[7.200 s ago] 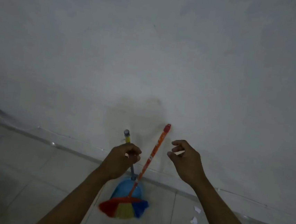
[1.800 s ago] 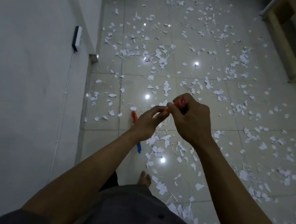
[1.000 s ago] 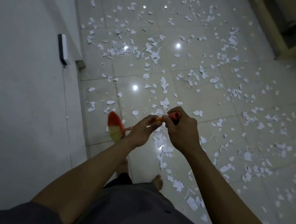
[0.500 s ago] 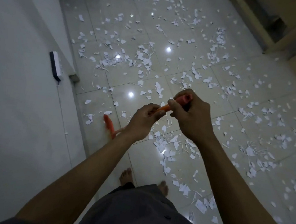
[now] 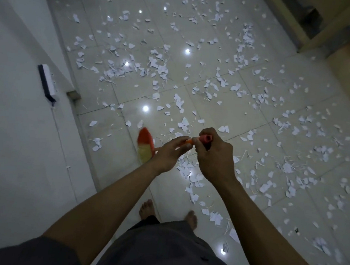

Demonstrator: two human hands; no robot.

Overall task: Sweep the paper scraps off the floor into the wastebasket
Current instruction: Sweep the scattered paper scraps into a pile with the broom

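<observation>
White paper scraps (image 5: pixel 160 71) litter the glossy tiled floor (image 5: pixel 225 115) ahead of me and to my right. Both hands hold an orange-handled broom. My right hand (image 5: pixel 214 157) grips the red top end of the handle. Just below it, my left hand (image 5: pixel 169 153) holds the orange shaft. The broom head (image 5: pixel 145 144), red and yellow, is blurred low to the left of my hands, near the wall. No wastebasket is in view.
A white wall (image 5: pixel 16 127) runs along my left, with a white and dark box (image 5: pixel 47 82) mounted on it. Wooden furniture (image 5: pixel 321 24) stands at the back right. My bare feet (image 5: pixel 147 208) stand on the tiles below my hands.
The view turned from the wall, where the broom and dustpan stood, to the littered floor. Both hands took the broom handle. In the last second the broom head has swung beside the wall.
</observation>
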